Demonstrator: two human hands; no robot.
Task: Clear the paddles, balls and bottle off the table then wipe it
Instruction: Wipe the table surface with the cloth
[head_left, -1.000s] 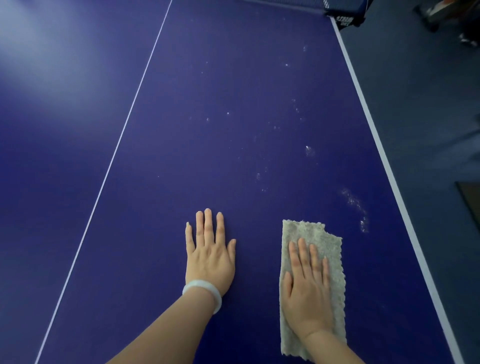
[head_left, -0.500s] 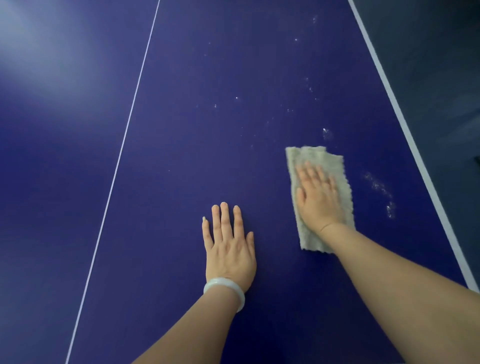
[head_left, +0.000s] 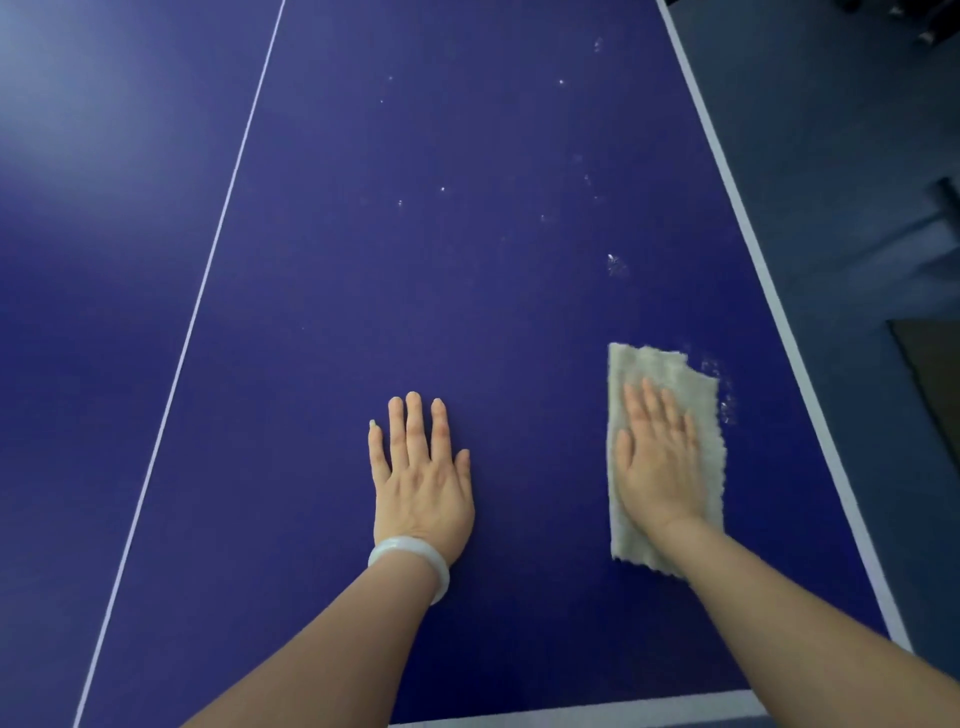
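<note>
Flat right hand on cloth

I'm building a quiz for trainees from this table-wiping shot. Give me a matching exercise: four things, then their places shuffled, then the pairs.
1 left hand
2 right hand
3 white bracelet
4 pale specks

A flat on the grey cloth
B scattered on the blue table beyond the cloth
C flat on bare table
D round the left wrist

Pairs: 1-C, 2-A, 3-D, 4-B
</note>
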